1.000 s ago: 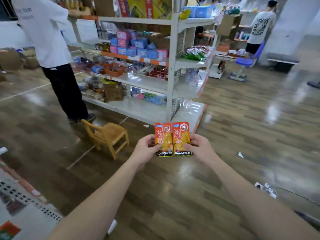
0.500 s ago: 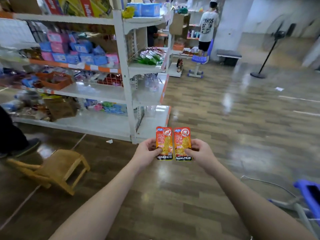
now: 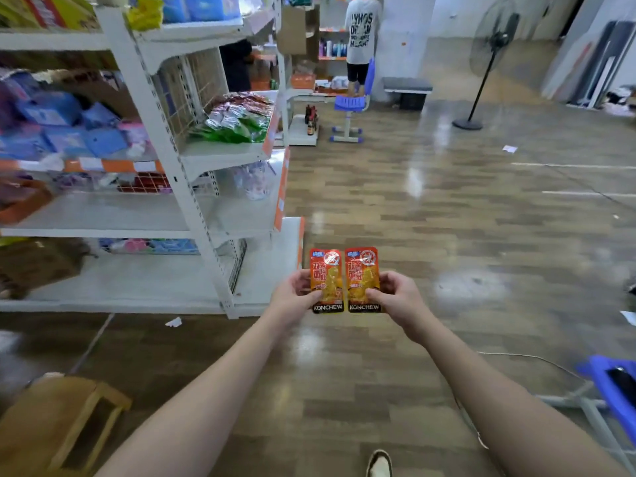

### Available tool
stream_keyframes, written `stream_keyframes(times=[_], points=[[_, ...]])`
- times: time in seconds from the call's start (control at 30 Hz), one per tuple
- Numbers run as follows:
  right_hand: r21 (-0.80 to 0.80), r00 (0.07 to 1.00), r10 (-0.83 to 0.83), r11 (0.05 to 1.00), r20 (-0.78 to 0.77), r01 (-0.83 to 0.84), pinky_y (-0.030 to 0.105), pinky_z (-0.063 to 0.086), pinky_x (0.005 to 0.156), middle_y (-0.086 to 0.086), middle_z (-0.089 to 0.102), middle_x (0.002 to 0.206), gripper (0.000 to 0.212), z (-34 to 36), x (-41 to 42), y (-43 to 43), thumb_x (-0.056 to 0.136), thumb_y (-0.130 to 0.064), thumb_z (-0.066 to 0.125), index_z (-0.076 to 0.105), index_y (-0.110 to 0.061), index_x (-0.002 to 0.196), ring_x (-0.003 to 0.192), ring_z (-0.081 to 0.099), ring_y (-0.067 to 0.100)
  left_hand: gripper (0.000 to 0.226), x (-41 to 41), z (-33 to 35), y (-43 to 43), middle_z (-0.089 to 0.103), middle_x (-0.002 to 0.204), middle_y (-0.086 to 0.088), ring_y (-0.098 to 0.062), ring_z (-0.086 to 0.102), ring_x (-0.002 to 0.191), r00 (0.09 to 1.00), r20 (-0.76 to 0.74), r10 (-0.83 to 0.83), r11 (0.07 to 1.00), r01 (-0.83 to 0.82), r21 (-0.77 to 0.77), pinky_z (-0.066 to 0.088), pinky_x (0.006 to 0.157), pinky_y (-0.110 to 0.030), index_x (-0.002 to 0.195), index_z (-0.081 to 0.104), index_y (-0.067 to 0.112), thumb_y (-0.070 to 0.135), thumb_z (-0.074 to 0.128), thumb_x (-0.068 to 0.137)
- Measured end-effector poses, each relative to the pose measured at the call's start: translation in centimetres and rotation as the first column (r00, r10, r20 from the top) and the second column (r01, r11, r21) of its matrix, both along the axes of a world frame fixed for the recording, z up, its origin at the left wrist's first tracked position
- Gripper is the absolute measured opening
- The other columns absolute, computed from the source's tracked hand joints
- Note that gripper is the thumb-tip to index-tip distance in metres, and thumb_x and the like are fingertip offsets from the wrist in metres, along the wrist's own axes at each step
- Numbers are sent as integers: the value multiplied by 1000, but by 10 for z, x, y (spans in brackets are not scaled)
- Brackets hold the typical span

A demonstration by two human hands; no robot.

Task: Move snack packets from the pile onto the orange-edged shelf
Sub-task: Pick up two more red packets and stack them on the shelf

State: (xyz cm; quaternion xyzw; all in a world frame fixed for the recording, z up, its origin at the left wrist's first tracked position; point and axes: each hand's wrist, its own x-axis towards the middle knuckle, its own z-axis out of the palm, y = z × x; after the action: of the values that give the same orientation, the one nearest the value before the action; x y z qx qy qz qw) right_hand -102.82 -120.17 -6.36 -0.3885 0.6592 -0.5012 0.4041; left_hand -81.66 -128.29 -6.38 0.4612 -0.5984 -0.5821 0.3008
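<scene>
Two orange-red KONCHEW snack packets are held upright side by side in front of me. My left hand point(image 3: 295, 295) pinches the left packet point(image 3: 327, 270) at its lower left. The right packet point(image 3: 362, 268) is pinched by my right hand point(image 3: 395, 297) at its lower right. Ahead to the left stands the white shelf unit with orange-edged shelves point(image 3: 281, 191). Its end shelf at middle height carries a heap of green, silver and red snack packets point(image 3: 237, 120).
A small wooden stool point(image 3: 58, 421) stands at lower left. A blue chair point(image 3: 609, 383) and a cable lie at lower right. A standing fan point(image 3: 488, 60), a purple chair point(image 3: 351, 105) and a person in a white shirt point(image 3: 361, 32) are farther back.
The view has swung right and closer to the shelf end. Both hands keep the packets side by side. The stool has slid to the lower left corner.
</scene>
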Motion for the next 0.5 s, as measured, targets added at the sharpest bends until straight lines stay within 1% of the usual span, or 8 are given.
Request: stream_keyframes(times=[0.07,0.17,0.2,0.3,0.4,0.5], points=[[-5,1000,9,1000,12,-9,47,60,83,16,74,99,18,-3,-23,-30,88,4,69,65,-8,101,93,71,31,37,-23,-3,-29,70,115,-8,-23,67,109,1000,-2,0,1000,0,-11,55,96,-39,118,58,19,0,71,88],[-21,999,32,999,29,-31,31,58,68,9,74,93,19,-1,-60,-73,89,4,68,64,-11,100,85,71,22,36,-61,-8,-71,70,113,-7,-24,67,108,1000,-20,14,1000,-14,-16,56,95,-42,113,59,23,0,71,88],[-20,999,39,999,28,-38,29,58,66,8,73,93,20,0,-72,-86,89,3,68,63,-12,101,84,71,20,35,-73,-8,-82,70,112,-7,-25,68,107,1000,-19,22,1000,-22,-14,56,94,-42,110,59,25,0,71,88],[-1,997,68,998,31,-68,32,59,71,12,73,98,21,3,-111,-125,89,2,69,63,-10,105,87,71,22,36,-113,-8,-118,70,111,-8,-28,67,108,999,-31,41,999,-42,-14,56,95,-45,109,59,26,-2,70,88],[2,996,85,996,30,-85,41,60,78,14,73,100,21,5,-150,-164,88,0,70,63,-13,104,93,71,27,34,-150,-7,-154,70,110,-7,-24,68,105,997,-51,58,998,-58,2,57,91,-37,111,60,22,-2,69,89],[6,996,81,997,34,-81,48,58,83,17,72,102,21,4,-180,-201,89,1,69,62,-14,102,92,70,28,36,-179,-9,-190,71,111,-10,-25,69,105,997,-55,60,998,-60,7,57,87,-33,121,60,12,-2,69,89]])
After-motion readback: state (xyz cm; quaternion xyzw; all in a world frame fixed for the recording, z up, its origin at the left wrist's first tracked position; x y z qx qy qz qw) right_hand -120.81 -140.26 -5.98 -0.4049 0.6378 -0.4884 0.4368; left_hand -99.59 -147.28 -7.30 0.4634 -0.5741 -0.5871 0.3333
